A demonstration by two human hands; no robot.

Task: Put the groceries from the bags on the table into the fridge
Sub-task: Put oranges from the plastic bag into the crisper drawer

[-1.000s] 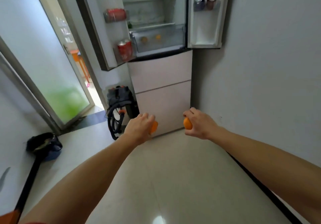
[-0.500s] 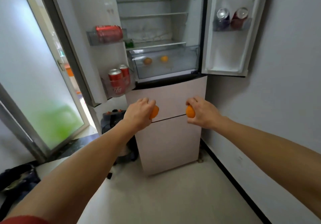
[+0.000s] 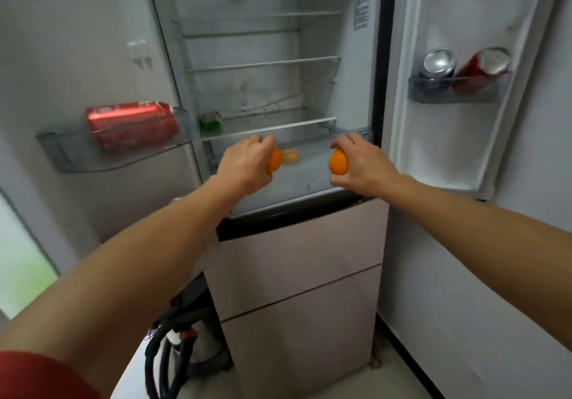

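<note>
Left hand (image 3: pixel 244 163) curls its grip round one orange (image 3: pixel 275 160), right hand (image 3: pixel 362 163) round a second orange (image 3: pixel 338 161) (fridge (image 3: pixel 297 244) open).

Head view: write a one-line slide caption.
Left hand grips one round orange fruit, right hand another round orange fruit, before the clear plastic drawer of the open white fridge.

We're in a home kitchen here: a tall fridge (image 3: pixel 297 253) standing open, soda cans (image 3: pixel 133 126) lying in its bins (image 3: pixel 93 160), a vacuum (image 3: pixel 182 346) parked right beside it, frosted glass door (image 3: pixel 21 262) at left, pale tiled floor (image 3: pixel 402 380) underfoot.
</note>
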